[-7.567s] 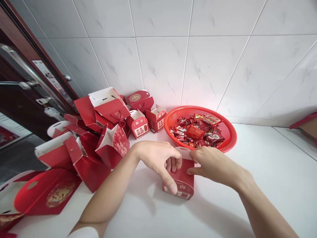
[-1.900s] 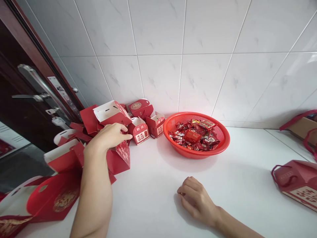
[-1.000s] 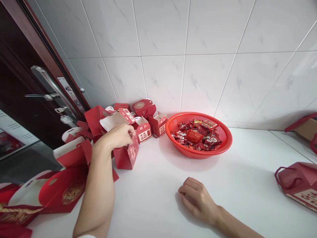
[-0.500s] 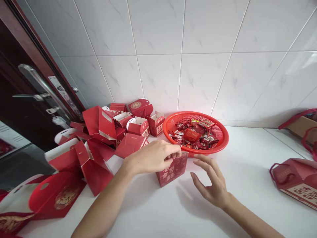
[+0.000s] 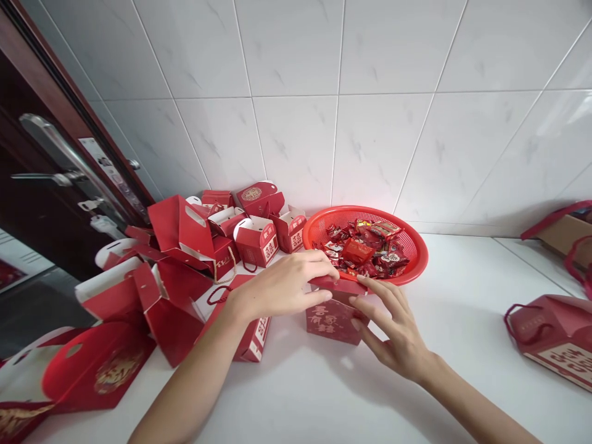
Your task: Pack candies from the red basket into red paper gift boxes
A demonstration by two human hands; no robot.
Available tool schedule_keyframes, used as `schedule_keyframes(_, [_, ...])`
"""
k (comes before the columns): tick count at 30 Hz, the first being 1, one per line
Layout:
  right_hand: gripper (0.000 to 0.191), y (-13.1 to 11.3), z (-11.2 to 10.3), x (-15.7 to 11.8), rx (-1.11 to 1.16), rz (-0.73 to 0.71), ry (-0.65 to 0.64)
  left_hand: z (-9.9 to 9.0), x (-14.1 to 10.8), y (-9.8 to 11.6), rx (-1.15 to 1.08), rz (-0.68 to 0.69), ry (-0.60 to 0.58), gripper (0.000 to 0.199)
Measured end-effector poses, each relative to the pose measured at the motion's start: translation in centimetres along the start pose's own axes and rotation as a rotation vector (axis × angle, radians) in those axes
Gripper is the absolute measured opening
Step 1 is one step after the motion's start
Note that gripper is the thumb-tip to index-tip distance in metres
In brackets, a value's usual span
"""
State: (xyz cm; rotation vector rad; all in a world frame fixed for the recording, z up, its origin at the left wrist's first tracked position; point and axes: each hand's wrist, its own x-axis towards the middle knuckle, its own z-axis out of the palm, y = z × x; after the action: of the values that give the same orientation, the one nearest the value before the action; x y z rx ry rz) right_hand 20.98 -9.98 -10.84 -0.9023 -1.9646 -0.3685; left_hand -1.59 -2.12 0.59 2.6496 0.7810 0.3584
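A small red box (image 5: 332,320) with pale lettering stands upright on the white surface in front of the red basket (image 5: 419,271). My left hand (image 5: 293,280) holds its top from the left, thumb on the near side and fingers over the upper edge. On the right, my right hand (image 5: 393,324) has its fingers spread against the box's right side and top flap. Wrapped candies (image 5: 365,250) lie in the basket behind. Another red box (image 5: 252,339) with a dark red cord is partly hidden by my left forearm.
Many red boxes, some open, are heaped at the left, including a large open one (image 5: 111,370). A red box with a cord (image 5: 555,333) lies at the right, a brown-sided one (image 5: 564,234) behind it. A tiled wall (image 5: 296,148) rises behind.
The small box has moved slightly right and turned, and its top flaps now show. My right hand has come into contact with it. The corded box near my left forearm has come into view.
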Motion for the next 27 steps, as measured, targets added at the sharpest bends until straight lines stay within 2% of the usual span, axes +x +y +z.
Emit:
schedule_keyframes(4, [0.041, -0.1, 0.0, -0.1, 0.007, 0.001, -0.021, -0.4, 0.0, -0.2, 0.013, -0.075, 0.008, 0.028])
schedule_keyframes(6, [0.043, -0.1, 0.0, -0.1, 0.004, 0.006, -0.024, -1.2, -0.7, -0.8, 0.019, -0.169, -0.009, 0.034])
schedule_keyframes(8, [0.044, -0.1, 0.0, -0.2, 0.001, 0.018, -0.021, -2.1, -1.6, -1.8, 0.040, -0.347, -0.036, 0.044])
schedule_keyframes(11, [0.041, 0.0, 0.0, -0.2, 0.001, 0.037, -0.021, -3.3, -2.9, -3.6, 0.116, -0.710, -0.153, 0.067])
schedule_keyframes(13, [0.040, 0.0, 0.1, -0.2, -0.001, 0.038, -0.023, -3.7, -3.1, -4.7, 0.129, -0.828, -0.238, 0.079])
schedule_keyframes(15, [0.040, -0.1, 0.1, -0.2, -0.004, 0.033, -0.021, -3.7, -3.0, -5.6, 0.121, -0.849, -0.263, 0.078])
schedule_keyframes(22, [0.036, 0.1, 0.0, -0.5, -0.001, 0.045, -0.008, -3.5, -3.0, -8.2, 0.082, -0.812, -0.215, 0.051])
schedule_keyframes(27, [0.037, 0.4, -0.1, -0.4, -0.010, 0.039, 0.007, -4.1, -3.4, -10.0, 0.087, -0.832, -0.046, 0.046])
